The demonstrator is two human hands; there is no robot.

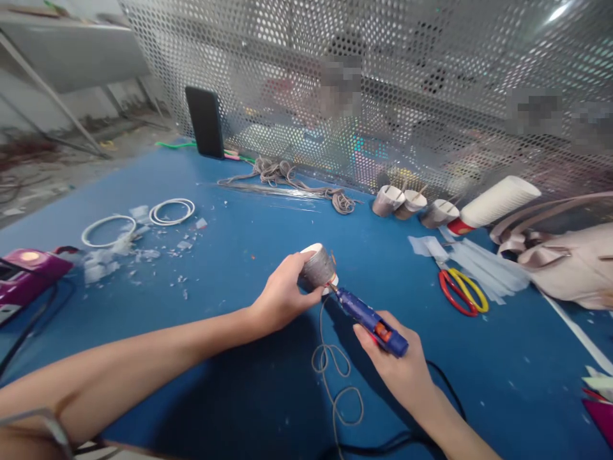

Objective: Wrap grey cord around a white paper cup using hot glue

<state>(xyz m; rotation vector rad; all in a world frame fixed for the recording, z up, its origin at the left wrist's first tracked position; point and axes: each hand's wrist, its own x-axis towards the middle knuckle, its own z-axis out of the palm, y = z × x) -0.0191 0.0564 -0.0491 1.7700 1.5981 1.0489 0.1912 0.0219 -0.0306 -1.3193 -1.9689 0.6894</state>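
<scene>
In the middle of the table, my left hand (287, 291) grips a paper cup (318, 268) that is tilted on its side and mostly wrapped in grey cord. My right hand (400, 358) is closed around a blue hot glue gun (366, 316). The gun's nozzle meets the cup near its uncovered white end, where a bit of red shows. A loose grey cord (330, 377) trails from the cup toward me in loops. A black cable runs along the table beneath my right wrist.
Cord-wrapped cups (387, 201) and a stack of paper cups (498, 201) stand along the perforated metal screen (287, 83). Scissors (462, 291), white strips (483, 262) and a bag (575, 265) lie right. White rings (171, 212), scraps and a purple device (31, 281) lie left; a phone (205, 121) stands behind.
</scene>
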